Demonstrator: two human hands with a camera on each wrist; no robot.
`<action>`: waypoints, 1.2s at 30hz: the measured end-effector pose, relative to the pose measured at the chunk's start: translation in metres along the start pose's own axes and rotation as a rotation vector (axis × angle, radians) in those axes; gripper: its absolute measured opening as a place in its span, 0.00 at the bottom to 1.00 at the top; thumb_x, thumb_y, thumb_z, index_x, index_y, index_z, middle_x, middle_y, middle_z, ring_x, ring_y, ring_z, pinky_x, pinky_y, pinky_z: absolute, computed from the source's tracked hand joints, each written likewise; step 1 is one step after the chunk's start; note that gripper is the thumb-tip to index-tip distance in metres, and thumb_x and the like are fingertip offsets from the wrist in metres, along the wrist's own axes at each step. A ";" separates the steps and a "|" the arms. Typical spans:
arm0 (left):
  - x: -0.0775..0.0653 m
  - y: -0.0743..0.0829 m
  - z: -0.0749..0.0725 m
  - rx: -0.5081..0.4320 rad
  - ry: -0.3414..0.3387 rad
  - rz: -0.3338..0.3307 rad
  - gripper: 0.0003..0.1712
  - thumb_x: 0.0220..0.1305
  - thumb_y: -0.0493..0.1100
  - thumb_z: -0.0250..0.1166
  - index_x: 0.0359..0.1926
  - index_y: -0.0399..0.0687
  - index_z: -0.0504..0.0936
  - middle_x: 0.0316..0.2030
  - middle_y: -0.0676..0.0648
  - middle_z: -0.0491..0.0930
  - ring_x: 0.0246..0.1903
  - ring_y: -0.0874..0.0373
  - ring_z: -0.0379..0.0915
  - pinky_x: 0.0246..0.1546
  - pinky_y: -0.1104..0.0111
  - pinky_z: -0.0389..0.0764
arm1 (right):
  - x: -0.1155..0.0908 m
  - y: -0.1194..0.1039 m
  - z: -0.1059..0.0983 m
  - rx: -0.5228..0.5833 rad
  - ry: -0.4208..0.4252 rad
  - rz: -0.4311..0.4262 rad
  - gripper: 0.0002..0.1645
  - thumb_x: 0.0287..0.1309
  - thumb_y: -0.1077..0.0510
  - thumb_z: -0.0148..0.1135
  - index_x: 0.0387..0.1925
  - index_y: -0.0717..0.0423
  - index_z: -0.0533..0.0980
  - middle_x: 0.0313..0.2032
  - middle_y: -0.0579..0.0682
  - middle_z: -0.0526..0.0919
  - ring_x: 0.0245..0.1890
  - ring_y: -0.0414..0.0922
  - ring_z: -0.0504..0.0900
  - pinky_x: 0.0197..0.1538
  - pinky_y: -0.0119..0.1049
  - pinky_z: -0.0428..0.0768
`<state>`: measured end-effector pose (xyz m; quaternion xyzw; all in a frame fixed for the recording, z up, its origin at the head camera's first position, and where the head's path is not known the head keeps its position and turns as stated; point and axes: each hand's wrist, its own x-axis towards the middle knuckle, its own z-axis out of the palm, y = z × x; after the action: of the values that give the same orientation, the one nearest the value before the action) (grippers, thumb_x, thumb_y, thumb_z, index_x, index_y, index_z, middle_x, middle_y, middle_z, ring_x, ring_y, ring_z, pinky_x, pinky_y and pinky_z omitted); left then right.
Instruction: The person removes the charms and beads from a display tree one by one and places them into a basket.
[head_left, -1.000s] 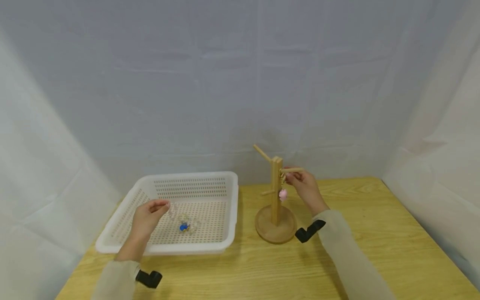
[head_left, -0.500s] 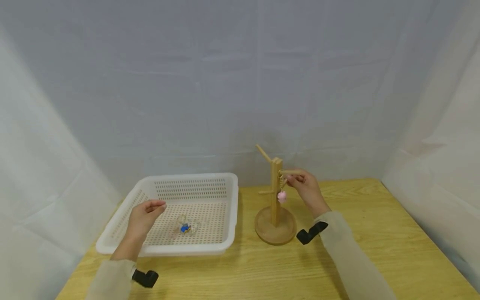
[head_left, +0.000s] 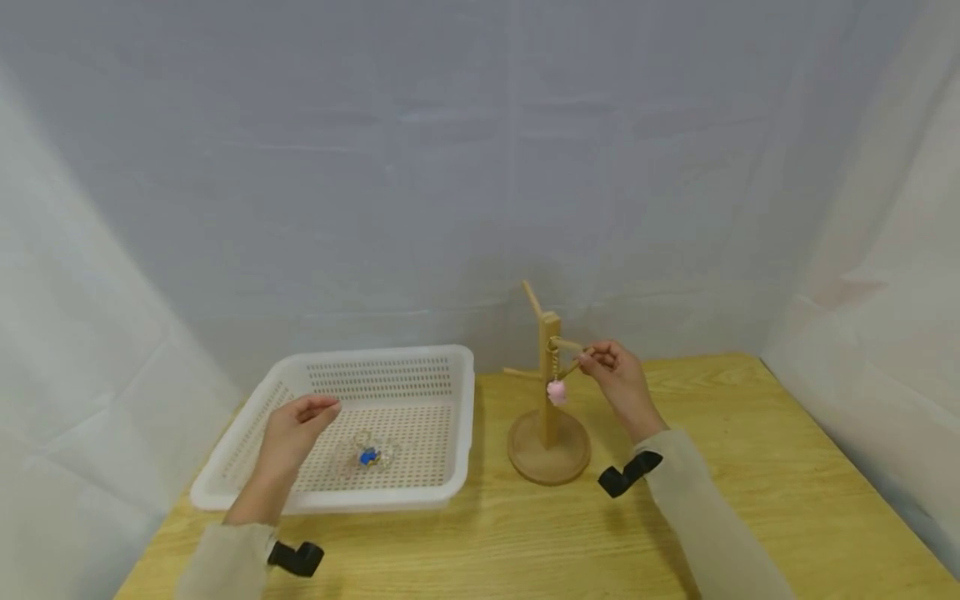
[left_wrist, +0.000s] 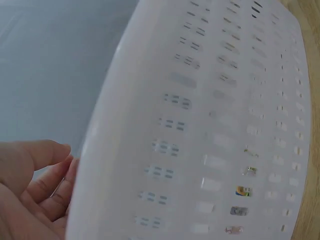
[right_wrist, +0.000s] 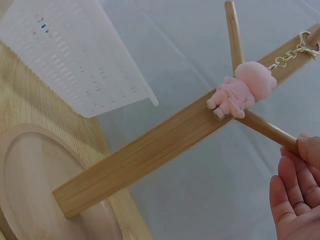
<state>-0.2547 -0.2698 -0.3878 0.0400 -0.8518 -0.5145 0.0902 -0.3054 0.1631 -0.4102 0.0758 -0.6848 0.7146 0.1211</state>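
A wooden peg stand (head_left: 550, 392) with a round base stands upright right of the basket. On one upper peg hangs a pink figure keychain (head_left: 557, 392) by its gold ring; the right wrist view shows the figure (right_wrist: 245, 90) lying across the post in that view. My right hand (head_left: 618, 383) pinches the end of a lower peg (right_wrist: 267, 131) between thumb and fingers. Over the white basket (head_left: 463, 433) hovers my left hand (head_left: 295, 437), fingertips loosely together with nothing between them. Below and right of it, clear trinkets and a blue piece (head_left: 368, 457) lie on the basket floor.
The wood-grain table (head_left: 480, 550) carries both basket and stand. A pale cloth (head_left: 480, 183) hangs behind the table, with more at both sides. The basket's raised wall (left_wrist: 125, 130) stands right beside the left hand.
My left hand has let a clear trinket drop into the basket. The stand has turned, its pegs swinging round, with my right hand at a peg; the keychain has shifted slightly left.
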 end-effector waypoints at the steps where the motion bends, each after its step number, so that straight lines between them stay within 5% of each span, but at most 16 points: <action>1: -0.001 0.002 0.000 0.000 -0.006 0.000 0.20 0.65 0.41 0.61 0.51 0.30 0.76 0.35 0.54 0.82 0.33 0.72 0.73 0.39 0.79 0.72 | -0.001 0.000 0.000 -0.003 -0.002 -0.006 0.15 0.62 0.63 0.58 0.44 0.73 0.68 0.30 0.38 0.80 0.34 0.35 0.79 0.44 0.28 0.79; 12: -0.015 0.026 0.011 -0.028 -0.086 0.022 0.21 0.66 0.45 0.60 0.53 0.34 0.75 0.44 0.45 0.80 0.39 0.67 0.73 0.43 0.78 0.73 | -0.011 -0.003 0.001 -0.013 0.001 -0.040 0.13 0.61 0.61 0.61 0.40 0.67 0.70 0.29 0.41 0.79 0.32 0.35 0.79 0.44 0.28 0.79; 19: -0.023 0.034 0.018 -0.078 -0.104 0.020 0.20 0.64 0.44 0.62 0.51 0.34 0.76 0.38 0.53 0.81 0.38 0.69 0.74 0.42 0.78 0.74 | -0.017 -0.004 0.004 -0.034 0.028 -0.034 0.11 0.59 0.61 0.62 0.37 0.64 0.71 0.32 0.44 0.79 0.32 0.36 0.79 0.41 0.28 0.79; 26: -0.030 0.039 0.029 -0.119 -0.123 0.077 0.17 0.64 0.41 0.62 0.49 0.33 0.77 0.40 0.46 0.80 0.38 0.65 0.75 0.43 0.76 0.76 | -0.021 -0.006 0.008 -0.037 0.037 -0.039 0.10 0.59 0.62 0.63 0.34 0.64 0.70 0.29 0.42 0.79 0.30 0.35 0.79 0.39 0.27 0.78; 36: -0.035 0.047 0.050 -0.217 -0.145 0.089 0.15 0.63 0.38 0.62 0.47 0.31 0.77 0.38 0.48 0.80 0.37 0.65 0.75 0.42 0.76 0.76 | -0.024 -0.005 0.009 -0.027 0.049 -0.047 0.11 0.57 0.60 0.64 0.34 0.63 0.71 0.32 0.45 0.79 0.30 0.36 0.79 0.37 0.26 0.79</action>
<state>-0.2287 -0.1983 -0.3726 -0.0449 -0.7964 -0.6006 0.0549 -0.2811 0.1527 -0.4112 0.0727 -0.6890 0.7041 0.1558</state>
